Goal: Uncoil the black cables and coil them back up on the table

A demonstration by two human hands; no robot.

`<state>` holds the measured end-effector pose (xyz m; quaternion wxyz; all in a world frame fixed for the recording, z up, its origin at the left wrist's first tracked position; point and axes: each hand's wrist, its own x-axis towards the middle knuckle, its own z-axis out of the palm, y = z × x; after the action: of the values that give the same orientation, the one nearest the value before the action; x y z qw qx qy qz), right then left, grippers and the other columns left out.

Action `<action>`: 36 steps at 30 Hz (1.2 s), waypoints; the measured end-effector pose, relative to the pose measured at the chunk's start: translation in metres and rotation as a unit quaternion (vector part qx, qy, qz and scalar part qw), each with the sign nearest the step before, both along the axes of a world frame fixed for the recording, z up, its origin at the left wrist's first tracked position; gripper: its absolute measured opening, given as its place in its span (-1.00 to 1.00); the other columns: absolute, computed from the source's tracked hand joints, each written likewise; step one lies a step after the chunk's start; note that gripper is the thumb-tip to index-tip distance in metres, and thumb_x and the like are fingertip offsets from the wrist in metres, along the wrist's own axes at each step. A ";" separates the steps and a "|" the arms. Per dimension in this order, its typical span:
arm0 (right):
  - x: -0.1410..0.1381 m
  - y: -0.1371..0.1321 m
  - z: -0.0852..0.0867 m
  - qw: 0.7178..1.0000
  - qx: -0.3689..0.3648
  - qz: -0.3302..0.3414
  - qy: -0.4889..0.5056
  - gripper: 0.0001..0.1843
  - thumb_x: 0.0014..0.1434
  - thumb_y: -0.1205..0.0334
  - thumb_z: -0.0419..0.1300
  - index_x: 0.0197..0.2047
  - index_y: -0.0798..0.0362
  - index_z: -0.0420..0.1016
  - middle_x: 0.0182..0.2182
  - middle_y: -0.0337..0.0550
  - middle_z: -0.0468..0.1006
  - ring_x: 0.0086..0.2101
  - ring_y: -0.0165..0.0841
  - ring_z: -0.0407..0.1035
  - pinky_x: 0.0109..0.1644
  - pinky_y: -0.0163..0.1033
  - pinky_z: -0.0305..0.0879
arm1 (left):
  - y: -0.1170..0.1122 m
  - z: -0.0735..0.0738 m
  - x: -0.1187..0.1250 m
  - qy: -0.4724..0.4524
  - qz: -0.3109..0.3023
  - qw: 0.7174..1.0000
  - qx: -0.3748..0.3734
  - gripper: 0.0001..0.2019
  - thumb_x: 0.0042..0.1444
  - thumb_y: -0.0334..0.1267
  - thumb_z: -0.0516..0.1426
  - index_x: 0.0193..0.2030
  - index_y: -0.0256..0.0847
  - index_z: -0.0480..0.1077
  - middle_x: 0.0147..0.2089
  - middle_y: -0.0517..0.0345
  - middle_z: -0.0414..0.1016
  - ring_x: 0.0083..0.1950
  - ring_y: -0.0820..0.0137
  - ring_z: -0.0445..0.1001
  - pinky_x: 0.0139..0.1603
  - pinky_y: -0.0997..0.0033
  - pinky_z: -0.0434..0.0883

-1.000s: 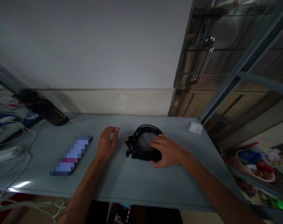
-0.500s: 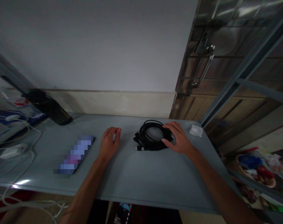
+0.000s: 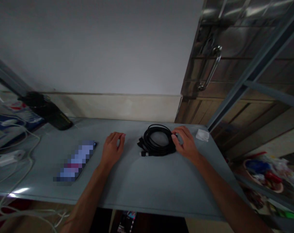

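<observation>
A coiled black cable (image 3: pixel 150 147) lies on the grey table, its plug ends at the coil's left side. My right hand (image 3: pixel 185 144) is at the right edge of the coil, fingers bent and thumb near the index finger. Some black shows in the gap between them, but I see no firm hold on the cable. To the left of the coil, my left hand (image 3: pixel 112 149) rests on the table, loosely curled, with a small gap between thumb and index finger and nothing visible inside. A phone (image 3: pixel 76 161) with a blurred screen lies farther left.
A black bottle (image 3: pixel 49 111) leans at the back left, near white cables and a white charger (image 3: pixel 10 158). A crumpled white piece (image 3: pixel 202 135) sits by the metal post at right. Beyond the table's right edge stands a basket (image 3: pixel 276 187) of mixed items.
My right hand has shifted slightly right relative to the coil, and its thumb has come up nearer the index finger. The coil and my left hand look unchanged. The view has shifted a little.
</observation>
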<state>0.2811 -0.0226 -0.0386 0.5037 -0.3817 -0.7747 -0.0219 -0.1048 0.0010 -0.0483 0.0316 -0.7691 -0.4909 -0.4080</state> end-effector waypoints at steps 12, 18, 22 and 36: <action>-0.003 0.000 -0.001 1.000 0.006 -0.013 0.003 -0.86 0.59 0.26 0.13 -0.08 -0.05 0.49 -0.20 -0.09 0.57 -0.15 -0.17 0.45 0.01 0.02 0.39 | -0.001 0.001 0.002 -0.002 0.000 1.000 0.002 -0.78 0.59 -0.14 0.05 -0.03 -0.08 0.51 -0.10 0.02 0.62 -0.01 0.12 0.59 0.16 0.01 0.49; -0.003 0.001 -0.002 1.000 0.003 -0.007 0.002 -0.86 0.59 0.26 0.13 -0.09 -0.04 0.48 -0.21 -0.08 0.56 -0.16 -0.18 0.44 0.00 0.03 0.39 | -0.001 0.003 0.002 -0.006 0.004 1.000 -0.008 -0.78 0.57 -0.14 0.06 -0.04 -0.08 0.51 -0.10 0.01 0.62 -0.01 0.11 0.59 0.15 0.01 0.50; -0.003 0.002 -0.003 1.000 0.003 -0.010 -0.001 -0.84 0.60 0.24 0.13 -0.09 -0.05 0.48 -0.22 -0.08 0.57 -0.16 -0.18 0.44 -0.01 0.03 0.39 | -0.001 0.002 0.002 -0.009 0.005 1.000 -0.010 -0.78 0.57 -0.14 0.06 -0.03 -0.07 0.52 -0.09 0.01 0.64 0.00 0.11 0.59 0.17 -0.01 0.50; -0.005 0.001 -0.001 1.000 -0.002 -0.011 -0.014 -0.82 0.61 0.26 0.10 -0.11 -0.04 0.45 -0.23 -0.10 0.55 -0.17 -0.19 0.42 0.00 0.01 0.34 | 0.002 -0.002 0.000 0.002 0.012 1.000 -0.004 -0.79 0.58 -0.12 0.05 -0.03 -0.05 0.49 -0.10 0.03 0.62 -0.01 0.12 0.58 0.17 0.00 0.49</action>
<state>0.2764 -0.0220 -0.0391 0.4919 -0.3911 -0.7772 -0.0309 -0.1047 0.0026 -0.0504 0.0349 -0.7639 -0.5018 -0.4042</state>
